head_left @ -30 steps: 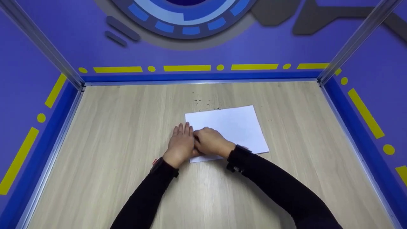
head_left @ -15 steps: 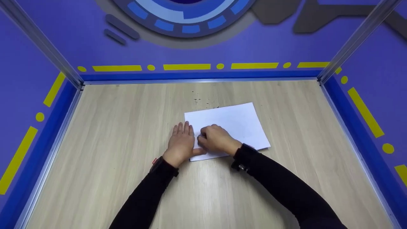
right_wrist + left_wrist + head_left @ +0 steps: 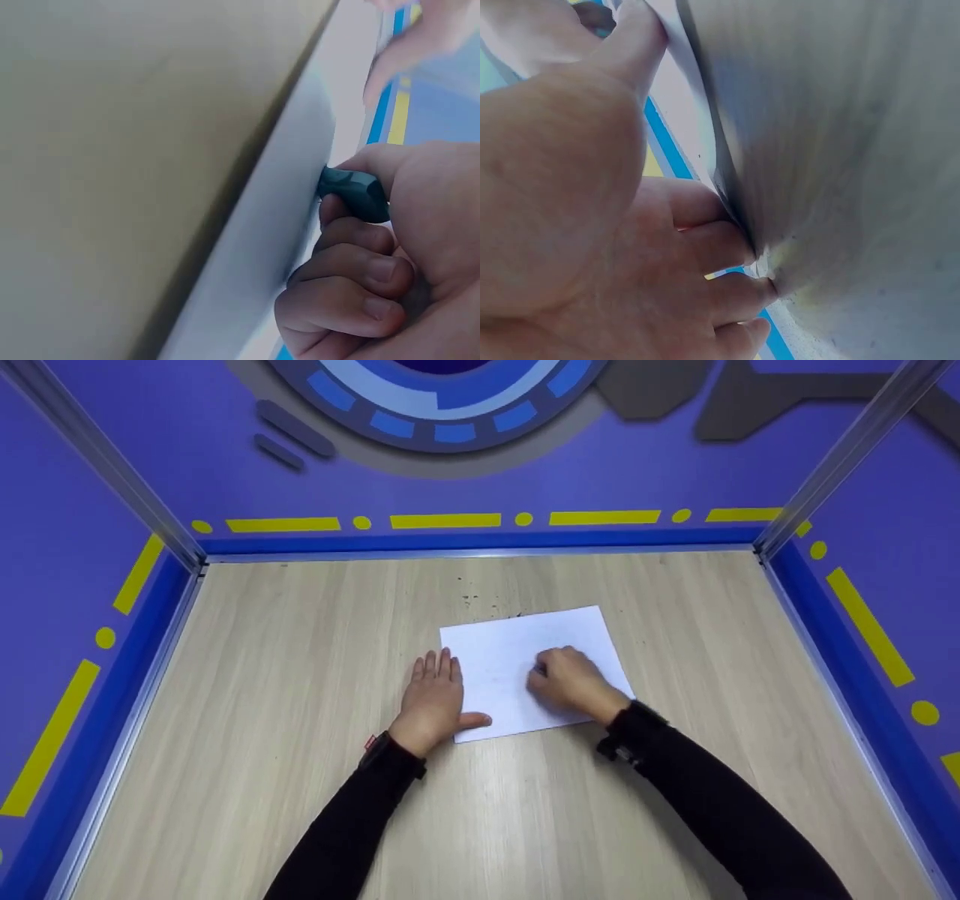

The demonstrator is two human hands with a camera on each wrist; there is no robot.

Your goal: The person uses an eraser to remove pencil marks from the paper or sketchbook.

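A white sheet of paper lies slightly turned on the wooden table. My left hand rests flat over its left edge, fingers straight and pointing away, thumb stretched out onto the sheet near the front edge. On the right half of the paper, my right hand pinches a small dark teal eraser between thumb and curled fingers. The right wrist view shows the eraser's end right at the paper's surface. From the head view the fingers cover most of it. Faint grey marks show on the sheet.
Small dark crumbs are scattered on the table just beyond the paper's far edge. Blue-purple walls with yellow dashes and metal edging enclose the table at the back and both sides.
My right hand has slid the eraser rightward across the paper, from beside the left hand to the right half. The left hand has stayed in place, its thumb now uncovered.
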